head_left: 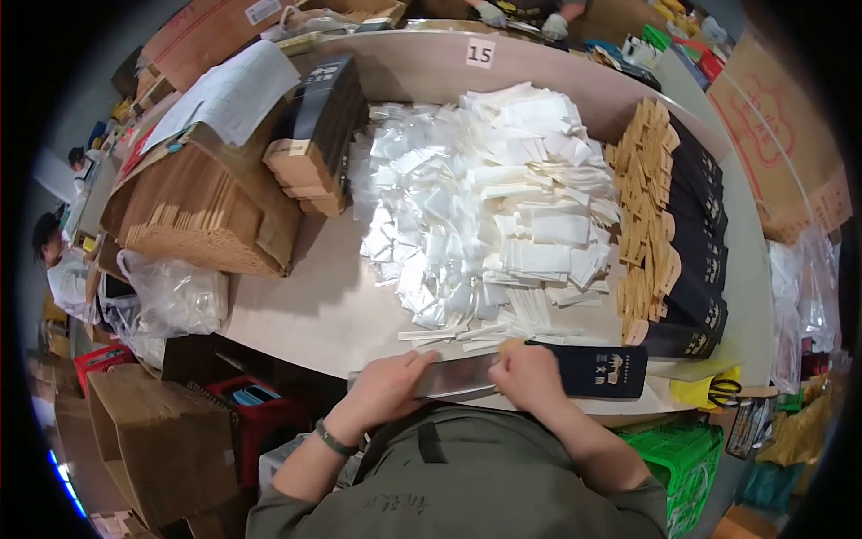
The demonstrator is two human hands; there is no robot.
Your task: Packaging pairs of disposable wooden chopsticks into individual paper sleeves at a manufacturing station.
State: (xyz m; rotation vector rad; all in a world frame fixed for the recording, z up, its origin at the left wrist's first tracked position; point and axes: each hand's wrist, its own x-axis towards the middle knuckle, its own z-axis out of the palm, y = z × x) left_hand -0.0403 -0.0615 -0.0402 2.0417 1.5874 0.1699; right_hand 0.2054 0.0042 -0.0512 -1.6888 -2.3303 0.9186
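At the table's near edge my left hand point(388, 384) grips the left end of a shiny clear plastic packet point(456, 377). My right hand point(530, 375) has its fingers curled in a pinch at the packet's right end. A long black paper sleeve point(615, 372) with pale print lies under and beyond the right hand; whether the packet enters it is hidden by the fingers. Ahead spreads a heap of small clear packets point(415, 207), beside a heap of white paper packets point(543, 184). Further right, black sleeves point(696, 260) overlap brown paper pieces point(642, 207) in a row.
An opened carton of stacked brown card point(193, 211) and a stack of black-topped sleeves point(319, 108) stand on the left. A raised rim point(404, 63) closes the table's back. Scissors point(723, 392) lie right, above a green crate point(678, 458). Gloved hands point(555, 25) of another person show beyond.
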